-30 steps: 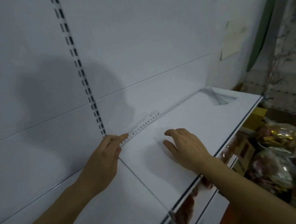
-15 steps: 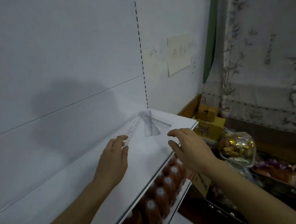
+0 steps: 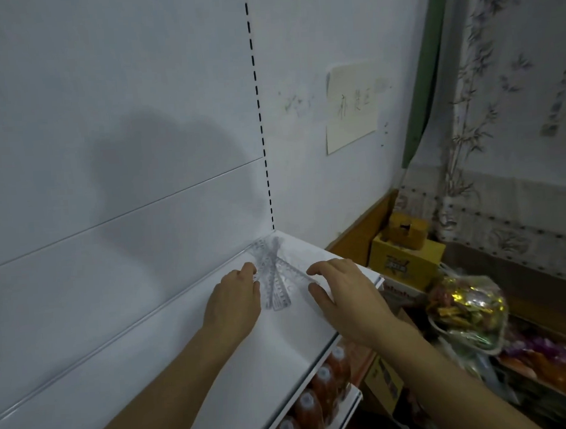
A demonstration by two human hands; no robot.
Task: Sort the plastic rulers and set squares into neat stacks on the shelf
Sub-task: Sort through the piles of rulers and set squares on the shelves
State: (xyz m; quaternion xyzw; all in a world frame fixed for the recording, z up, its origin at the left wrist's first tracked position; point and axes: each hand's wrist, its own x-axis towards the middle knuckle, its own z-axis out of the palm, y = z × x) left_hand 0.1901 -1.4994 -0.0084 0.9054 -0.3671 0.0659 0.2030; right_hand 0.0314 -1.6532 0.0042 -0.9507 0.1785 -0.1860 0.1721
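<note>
Several clear plastic rulers (image 3: 274, 278) lie fanned and crossed over each other near the right end of the white shelf (image 3: 238, 376), against the back panel. My left hand (image 3: 235, 300) lies on the shelf just left of the pile, its fingertips touching the edge of the nearest ruler. My right hand (image 3: 343, 297) hovers on the pile's right side with fingers spread and slightly bent, the fingertips at the end of one ruler. Neither hand grips anything. No set square can be made out in the pile.
The white back panel with a slotted upright (image 3: 259, 116) rises behind the shelf. Orange bottles (image 3: 322, 394) stand on the lower shelf. A yellow carton (image 3: 403, 256) and a bag of wrapped sweets (image 3: 466, 309) sit to the right, past the shelf end.
The view has swung right along the shelf. Both hands have moved from a single ruler by the back panel to the fanned pile at the shelf's right end, now on either side of it.
</note>
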